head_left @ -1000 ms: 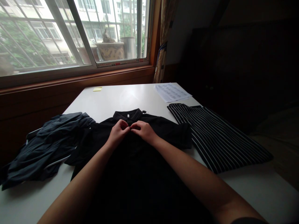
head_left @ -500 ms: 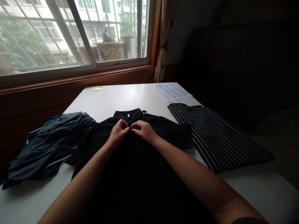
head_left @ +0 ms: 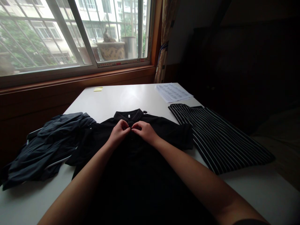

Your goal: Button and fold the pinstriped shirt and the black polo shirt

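Observation:
A black short-sleeved polo shirt (head_left: 164, 126) lies spread face up on the white table, its collar towards the window. At the shirt's front opening, just below the collar, my left hand (head_left: 119, 131) pinches the fabric between thumb and fingers. Facing it, my right hand (head_left: 145, 130) pinches the other side of the same opening. The two sets of fingertips almost meet. Whatever button lies between them is too small and dark to make out. A small white label shows inside the collar.
Crumpled dark grey clothing (head_left: 51, 143) with white piping lies on the left. To the right is a folded black-and-white striped garment (head_left: 217, 137). Printed sheets (head_left: 173, 92) and a yellow sticky note (head_left: 98, 89) lie on the far part of the white table (head_left: 126, 95), below a window.
Almost nothing differs. My fingertips have shifted very slightly at the shirt's opening; the shirt and the other clothes stay in place.

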Action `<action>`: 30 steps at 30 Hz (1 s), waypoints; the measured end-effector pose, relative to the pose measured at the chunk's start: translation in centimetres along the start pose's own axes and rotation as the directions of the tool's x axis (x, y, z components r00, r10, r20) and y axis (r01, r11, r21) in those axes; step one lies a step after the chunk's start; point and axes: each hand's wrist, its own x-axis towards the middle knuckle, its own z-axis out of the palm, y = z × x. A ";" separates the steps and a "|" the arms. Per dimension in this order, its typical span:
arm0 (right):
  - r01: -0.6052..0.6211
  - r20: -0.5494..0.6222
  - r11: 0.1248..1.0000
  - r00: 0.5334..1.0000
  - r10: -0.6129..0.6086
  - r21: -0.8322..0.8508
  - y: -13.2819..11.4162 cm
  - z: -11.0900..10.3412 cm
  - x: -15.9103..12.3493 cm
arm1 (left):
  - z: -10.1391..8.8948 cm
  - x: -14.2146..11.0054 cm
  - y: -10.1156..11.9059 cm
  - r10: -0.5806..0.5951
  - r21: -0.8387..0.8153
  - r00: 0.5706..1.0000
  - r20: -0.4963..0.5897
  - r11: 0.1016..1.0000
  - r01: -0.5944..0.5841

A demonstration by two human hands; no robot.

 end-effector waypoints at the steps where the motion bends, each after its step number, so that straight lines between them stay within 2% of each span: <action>1: -0.002 0.002 1.000 1.000 0.002 -0.002 0.0 0.0 0.0 | -0.1 0.0 0.0 -0.001 -0.003 1.000 0.004 1.000 0.001; 16: 0.009 0.040 1.000 0.999 -0.009 0.014 0.4 0.0 0.0 | -0.2 0.1 -0.1 0.010 -0.032 0.999 0.049 0.999 -0.008; 30: 0.003 0.073 0.998 0.997 0.001 -0.058 0.5 0.1 0.1 | -0.2 0.0 0.4 0.006 0.050 0.999 0.033 0.999 -0.008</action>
